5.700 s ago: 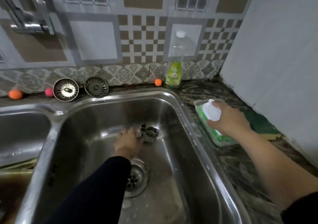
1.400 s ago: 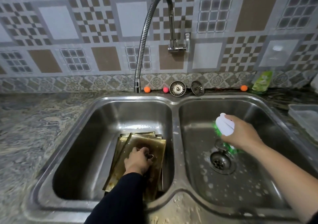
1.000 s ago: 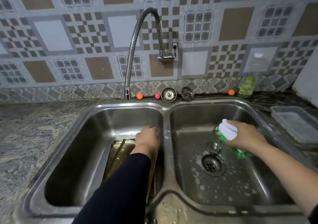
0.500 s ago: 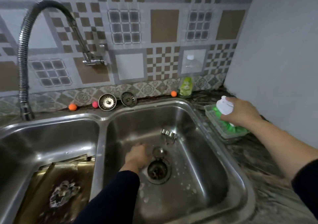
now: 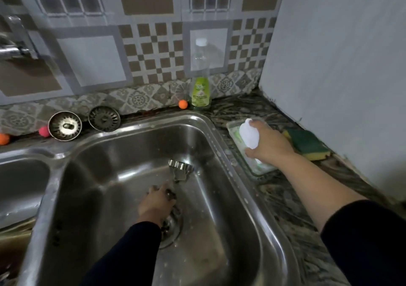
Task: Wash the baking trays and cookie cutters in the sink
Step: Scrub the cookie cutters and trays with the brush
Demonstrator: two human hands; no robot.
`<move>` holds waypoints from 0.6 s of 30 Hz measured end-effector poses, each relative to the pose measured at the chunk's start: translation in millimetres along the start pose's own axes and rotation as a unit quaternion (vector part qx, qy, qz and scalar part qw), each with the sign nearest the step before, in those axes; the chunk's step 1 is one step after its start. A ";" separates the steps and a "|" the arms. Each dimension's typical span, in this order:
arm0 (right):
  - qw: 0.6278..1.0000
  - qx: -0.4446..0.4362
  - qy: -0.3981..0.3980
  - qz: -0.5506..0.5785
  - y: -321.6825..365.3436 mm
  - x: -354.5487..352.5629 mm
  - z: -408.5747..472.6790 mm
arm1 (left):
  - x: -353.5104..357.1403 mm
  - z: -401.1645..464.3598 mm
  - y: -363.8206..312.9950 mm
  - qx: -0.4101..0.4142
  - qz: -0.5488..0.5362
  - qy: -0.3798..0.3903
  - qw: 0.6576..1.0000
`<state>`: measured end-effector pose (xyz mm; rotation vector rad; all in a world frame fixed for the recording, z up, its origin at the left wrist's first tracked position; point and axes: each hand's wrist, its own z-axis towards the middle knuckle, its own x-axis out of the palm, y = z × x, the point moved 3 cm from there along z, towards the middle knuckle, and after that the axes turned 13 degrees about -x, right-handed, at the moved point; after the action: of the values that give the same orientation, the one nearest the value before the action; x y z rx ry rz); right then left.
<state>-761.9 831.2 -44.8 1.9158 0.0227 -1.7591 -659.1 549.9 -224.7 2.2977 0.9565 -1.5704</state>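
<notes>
Evidently 1 cookie cutter [image 5: 180,171] is being fetched from the right basin [image 5: 224,209]: the left hand [image 5: 156,204] pinches another at its 6 o'clock, the right hand [image 5: 269,144] clasps a white-handled brush [image 5: 248,136] in the soap dish [image 5: 261,169]; scrubbing seems next.

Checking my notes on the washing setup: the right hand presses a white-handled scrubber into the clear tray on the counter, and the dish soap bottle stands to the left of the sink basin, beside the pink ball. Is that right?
Not quite. The head view shows the dish soap bottle standing at the basin's back right corner, beside an orange ball, not left by the pink ball. The right hand does press the white-handled scrubber into the clear tray.
</notes>
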 end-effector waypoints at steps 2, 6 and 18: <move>1.000 0.002 -0.002 -0.009 0.5 0.9 1.1 | 6.1 0.4 -3.7 0.000 0.008 -0.006 1.000; 1.000 0.011 -0.020 -0.018 2.4 4.1 1.9 | 13.7 -3.0 -5.5 -0.015 -0.020 -0.026 0.999; 0.990 -0.064 -0.094 0.081 95.1 -35.7 -37.7 | -58.6 -59.4 -10.7 0.054 -0.601 0.023 0.797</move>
<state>-698.3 776.4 23.6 1.6087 -0.0839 -1.7771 -633.7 564.4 -145.8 1.7227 2.7206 -1.8792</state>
